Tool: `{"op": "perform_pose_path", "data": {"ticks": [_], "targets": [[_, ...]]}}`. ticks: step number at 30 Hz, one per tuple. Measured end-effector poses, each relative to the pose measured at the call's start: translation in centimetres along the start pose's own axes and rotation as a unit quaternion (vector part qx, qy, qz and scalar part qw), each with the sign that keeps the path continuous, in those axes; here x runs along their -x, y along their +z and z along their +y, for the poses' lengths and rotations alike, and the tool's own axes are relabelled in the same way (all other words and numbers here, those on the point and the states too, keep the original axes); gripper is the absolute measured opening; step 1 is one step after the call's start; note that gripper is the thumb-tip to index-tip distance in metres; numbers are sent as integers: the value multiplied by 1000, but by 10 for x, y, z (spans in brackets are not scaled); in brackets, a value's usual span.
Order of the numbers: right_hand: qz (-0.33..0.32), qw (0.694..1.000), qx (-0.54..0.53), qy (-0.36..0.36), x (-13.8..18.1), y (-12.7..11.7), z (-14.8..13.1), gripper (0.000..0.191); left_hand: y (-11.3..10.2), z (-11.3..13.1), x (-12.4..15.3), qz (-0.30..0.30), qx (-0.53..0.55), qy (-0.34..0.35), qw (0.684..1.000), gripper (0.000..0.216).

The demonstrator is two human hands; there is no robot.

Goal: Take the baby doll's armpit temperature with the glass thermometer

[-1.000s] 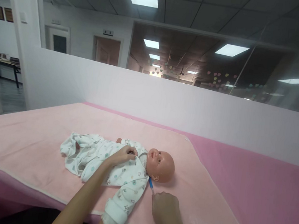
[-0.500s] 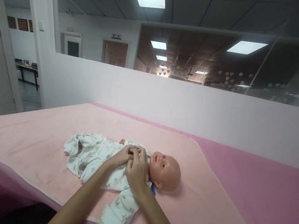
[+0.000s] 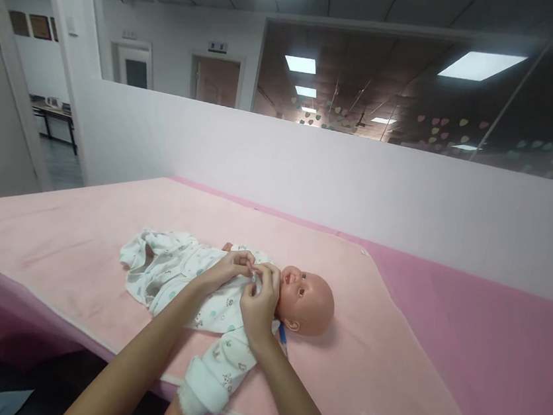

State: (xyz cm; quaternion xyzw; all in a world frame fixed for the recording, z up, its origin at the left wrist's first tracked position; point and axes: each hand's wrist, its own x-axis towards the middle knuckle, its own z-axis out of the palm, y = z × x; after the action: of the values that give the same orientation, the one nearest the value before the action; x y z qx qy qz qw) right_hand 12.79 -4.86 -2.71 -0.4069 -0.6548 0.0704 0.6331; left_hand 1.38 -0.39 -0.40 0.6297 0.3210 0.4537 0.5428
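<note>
A baby doll point(image 3: 312, 305) lies on its back, its bald head to the right. It wears a white baby romper point(image 3: 223, 301) printed with green dots and small animals. My left hand point(image 3: 234, 266) is over the doll's chest, thumb and fingers pinched at the romper's front. Close beside the doll's chin, my right hand point(image 3: 262, 299) is curled, its fingertips meeting those of my left. Both appear to grip a bit of the romper near the neckline, mostly hidden by my fingers. One sleeve point(image 3: 221, 368) stretches toward me, and the romper's leg end lies crumpled at left.
A pale pink mat point(image 3: 377, 379) covers the table over a darker pink cover point(image 3: 493, 325). A small blue strip point(image 3: 283, 333) shows beside the doll's neck. Behind the table rises a white half wall point(image 3: 359, 183) with glass above. A doorway and a distant desk point(image 3: 55, 112) are at left.
My fingers have shifted: the right hand has opened into a rounder curl and the left fingertips have lifted slightly at the romper's front. The camera view has tilted down a little.
</note>
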Motion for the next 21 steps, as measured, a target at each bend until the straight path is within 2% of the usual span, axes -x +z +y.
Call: {"op": "perform_pose_path", "data": {"ticks": [3, 8, 21], "targets": [[8, 1000, -5, 8, 0, 0, 0, 37, 0, 0, 0, 5, -9, 3, 1000, 17], [11, 1000, -13, 18, 1, 0, -1, 36, 1, -3, -1, -29, 21, 29, 999, 14], [18, 1000, -16, -3, 6, 1, 0, 31, 1, 3, 3, -83, -53, 50, 994, 14]]}}
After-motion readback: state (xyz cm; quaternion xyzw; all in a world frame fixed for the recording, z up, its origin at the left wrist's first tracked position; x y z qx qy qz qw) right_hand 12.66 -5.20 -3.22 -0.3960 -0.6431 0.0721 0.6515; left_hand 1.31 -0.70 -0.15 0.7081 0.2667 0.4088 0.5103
